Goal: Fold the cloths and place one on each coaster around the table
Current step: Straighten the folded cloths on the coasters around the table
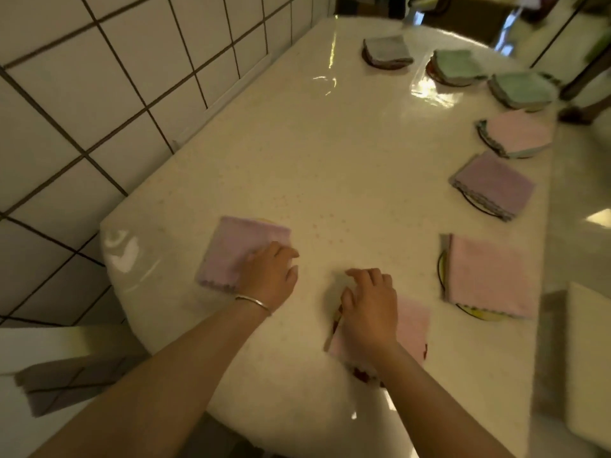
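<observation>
A folded lilac cloth (236,252) lies at the near left of the cream table (330,166); my left hand (269,276) rests flat on its right corner, a thin bangle on the wrist. My right hand (370,302) hovers with bent fingers over the left part of a folded pink cloth (411,328) that covers a coaster, whose dark red edge (362,375) peeks out below. Another pink cloth (486,276) sits on a yellow coaster (476,314) to the right.
Along the right edge lie a purple cloth (494,185), a pale pink one (517,133), two green ones (458,64) (522,89) and a grey one (386,51), each on a coaster. A tiled wall (82,110) runs along the left.
</observation>
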